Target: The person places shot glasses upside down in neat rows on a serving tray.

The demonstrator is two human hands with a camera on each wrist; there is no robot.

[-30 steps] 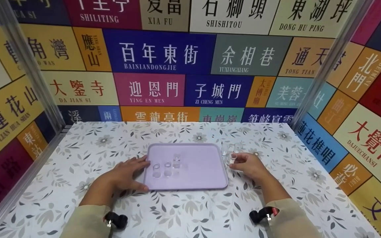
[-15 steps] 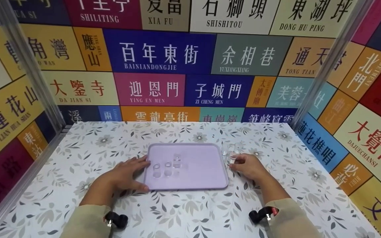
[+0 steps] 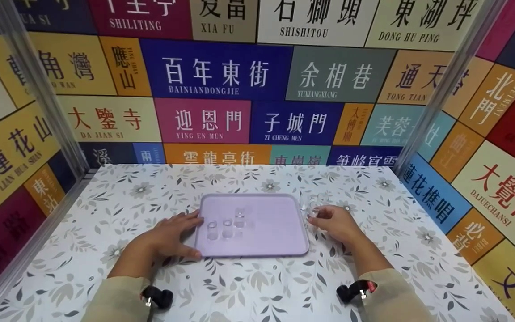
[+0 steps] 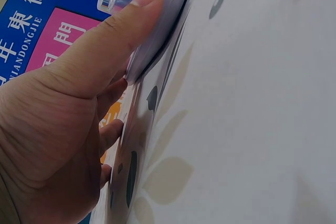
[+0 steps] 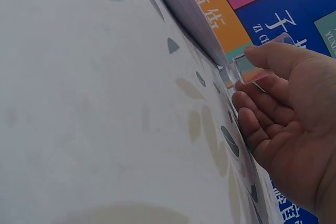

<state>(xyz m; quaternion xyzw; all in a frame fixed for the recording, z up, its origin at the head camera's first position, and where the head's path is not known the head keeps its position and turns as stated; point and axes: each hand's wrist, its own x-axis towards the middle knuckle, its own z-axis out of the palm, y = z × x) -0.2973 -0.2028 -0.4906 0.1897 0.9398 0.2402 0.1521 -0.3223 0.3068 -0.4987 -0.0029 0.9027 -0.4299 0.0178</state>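
Note:
A lilac tray (image 3: 272,230) lies on the table in the head view. My left hand (image 3: 170,235) rests against its left edge, fingers spread and the thumb near the front corner. The left wrist view shows that thumb (image 4: 113,38) lying along the rim. Toward the tray's left half stand several small clear glasses, one at the front left (image 3: 212,231) and another farther back (image 3: 239,218). Just past the tray's right edge, my right hand (image 3: 339,226) pinches a small clear glass (image 5: 253,73) between thumb and fingers, close to the tabletop.
More clear glasses, one of them at the tray's upper right corner (image 3: 304,202), stand behind the right hand, partly hidden. A leaf-patterned cloth (image 3: 257,286) covers the table. Walls of coloured sign panels (image 3: 215,69) enclose the back and sides.
The right hand and its pinched glass have shifted very slightly, and the glass's angle looks a little different. The left hand, the tray and the glasses on it stay put.

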